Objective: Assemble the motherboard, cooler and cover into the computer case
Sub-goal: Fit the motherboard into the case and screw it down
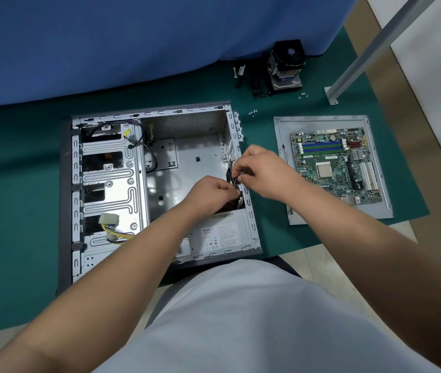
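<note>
We see an open grey steel computer case (160,184) lying flat on a green mat (25,184) at centre frame, its main bay bare. Our left hand (210,195) and right hand (265,173) meet at the case's right wall, both with fingers curled, pinching a small black part (236,181) at the rear fan opening. We judge this an early preparatory step, fitting or freeing something at the rear panel before the board goes in. The green motherboard (332,165) with blue memory slots rests on the flat grey metal cover panel (375,211) at right of frame, well apart from the case; the black-topped finned cooler (286,65) stands at upper centre-right beside the blue cloth (133,44), with loose silver screws (253,112) near it. Next, we judge, the hands must release, then lift the board by its edges and lower it squarely into the bay. The pinched part is mostly hidden by fingers; we cannot tell what it is, or whether it is attached.
</note>
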A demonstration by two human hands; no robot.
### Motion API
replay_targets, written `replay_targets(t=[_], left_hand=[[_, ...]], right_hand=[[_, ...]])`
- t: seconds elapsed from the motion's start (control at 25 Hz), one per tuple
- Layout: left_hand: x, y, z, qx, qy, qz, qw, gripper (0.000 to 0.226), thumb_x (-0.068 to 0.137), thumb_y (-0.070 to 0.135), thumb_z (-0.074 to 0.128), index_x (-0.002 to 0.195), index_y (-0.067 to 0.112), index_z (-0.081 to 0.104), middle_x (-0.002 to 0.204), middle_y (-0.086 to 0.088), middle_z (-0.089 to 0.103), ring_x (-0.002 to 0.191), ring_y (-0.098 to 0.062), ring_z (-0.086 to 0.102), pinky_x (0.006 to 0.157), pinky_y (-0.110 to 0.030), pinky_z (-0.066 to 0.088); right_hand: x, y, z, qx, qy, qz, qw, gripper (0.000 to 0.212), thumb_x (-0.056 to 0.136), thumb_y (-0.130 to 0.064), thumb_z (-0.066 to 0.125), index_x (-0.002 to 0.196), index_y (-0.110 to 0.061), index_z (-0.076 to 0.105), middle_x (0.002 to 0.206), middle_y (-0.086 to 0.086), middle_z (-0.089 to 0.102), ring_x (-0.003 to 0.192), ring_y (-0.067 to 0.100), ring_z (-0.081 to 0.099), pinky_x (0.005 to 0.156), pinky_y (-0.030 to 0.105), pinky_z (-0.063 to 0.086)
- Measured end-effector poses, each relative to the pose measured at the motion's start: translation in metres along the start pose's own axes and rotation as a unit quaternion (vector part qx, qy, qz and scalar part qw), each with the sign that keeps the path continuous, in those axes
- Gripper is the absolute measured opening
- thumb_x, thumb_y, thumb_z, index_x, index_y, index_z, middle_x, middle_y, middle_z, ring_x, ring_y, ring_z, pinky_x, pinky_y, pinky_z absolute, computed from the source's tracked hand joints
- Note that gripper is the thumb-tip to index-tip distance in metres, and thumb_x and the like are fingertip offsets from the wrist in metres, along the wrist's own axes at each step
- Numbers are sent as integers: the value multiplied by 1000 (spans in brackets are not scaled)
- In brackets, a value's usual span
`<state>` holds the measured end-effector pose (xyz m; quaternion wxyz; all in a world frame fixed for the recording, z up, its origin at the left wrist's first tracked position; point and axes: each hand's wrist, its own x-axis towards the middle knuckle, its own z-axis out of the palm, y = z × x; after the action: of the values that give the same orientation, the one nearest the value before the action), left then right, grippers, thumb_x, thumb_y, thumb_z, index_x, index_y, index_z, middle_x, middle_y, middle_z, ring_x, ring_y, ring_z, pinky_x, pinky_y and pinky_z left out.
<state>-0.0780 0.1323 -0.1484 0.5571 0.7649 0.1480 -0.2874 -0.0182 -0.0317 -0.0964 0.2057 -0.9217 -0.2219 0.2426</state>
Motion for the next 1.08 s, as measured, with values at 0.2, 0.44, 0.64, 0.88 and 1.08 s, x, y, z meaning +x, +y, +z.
replay_targets(t=[0.2, 0.44, 0.64, 0.88, 1.08], left_hand=[[2, 0, -1, -9, 5, -9, 1000, 14, 90, 29, 76, 78, 26, 82, 88, -7, 77, 75, -12, 61, 75, -26, 50], [5, 0, 5, 14, 27, -21, 999, 17, 87, 29, 72, 77, 17, 79, 59, 6, 59, 54, -8, 47, 57, -23, 41], [6, -1, 5, -23, 41, -40, 998, 15, 81, 32, 81, 67, 28, 78, 69, 7, 73, 61, -5, 61, 55, -13, 47], [2, 1, 5, -152, 32, -56, 986, 13, 79, 12, 85, 84, 2, 78, 82, -17, 77, 80, -34, 77, 86, -47, 63], [1, 0, 4, -138, 23, -57, 988, 16, 82, 13, 84, 86, 0, 76, 83, -15, 78, 83, -34, 77, 89, -52, 61]], right_hand=[[1, 1, -1, -3, -6, -3, 1000, 13, 95, -18, 68, 102, -26, 76, 106, -6, 51, 96, 15, 59, 91, 42, 53], [4, -1, -6, -30, -21, -9, 999, 16, 94, -17, 67, 102, -27, 76, 106, -6, 53, 96, 16, 59, 89, 38, 53], [8, -5, -12, -77, -43, -22, 996, 16, 93, -20, 67, 101, -31, 74, 103, -8, 54, 96, 16, 58, 83, 35, 51], [10, -8, -16, -84, -61, -44, 994, 15, 93, -17, 67, 103, -26, 75, 101, -11, 55, 97, 13, 57, 86, 32, 49], [10, -9, -13, -90, -64, -31, 993, 18, 95, -16, 62, 105, -25, 73, 109, -7, 59, 102, 16, 58, 90, 35, 50]])
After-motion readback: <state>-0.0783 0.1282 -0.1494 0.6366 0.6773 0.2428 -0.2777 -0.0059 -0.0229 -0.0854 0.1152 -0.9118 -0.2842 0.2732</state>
